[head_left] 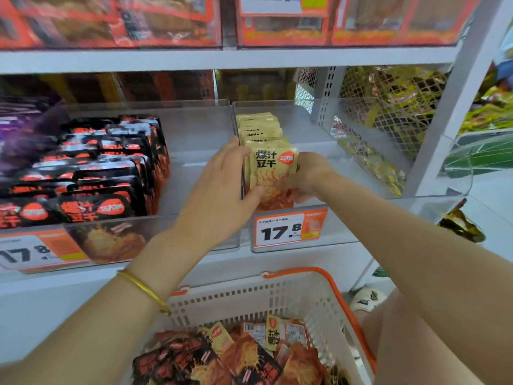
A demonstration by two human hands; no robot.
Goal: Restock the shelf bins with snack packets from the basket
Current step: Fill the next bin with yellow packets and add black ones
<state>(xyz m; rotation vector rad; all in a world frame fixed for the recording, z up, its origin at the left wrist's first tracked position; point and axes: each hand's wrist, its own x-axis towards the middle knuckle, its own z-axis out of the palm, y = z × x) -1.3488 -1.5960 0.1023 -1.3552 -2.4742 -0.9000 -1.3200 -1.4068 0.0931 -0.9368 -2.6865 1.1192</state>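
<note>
The left hand [222,184] and right hand [308,176] both clamp the yellow packet [273,168] in the bin [344,226], twelve o'clock from the basket [277,290], and should slide it in straight.

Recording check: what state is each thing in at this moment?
Left hand: grips front beige packet's left edge.
Right hand: grips its right edge.
Front beige packet: upright, in right bin.
Right bin: partly filled.
Left bin: partly filled with black packets.
Basket: holds mixed packets.

I see white metal shelving [222,61] filling my view, a white upright [444,107] at right, a wire mesh panel [388,107] far behind, all evenly lit.
</note>
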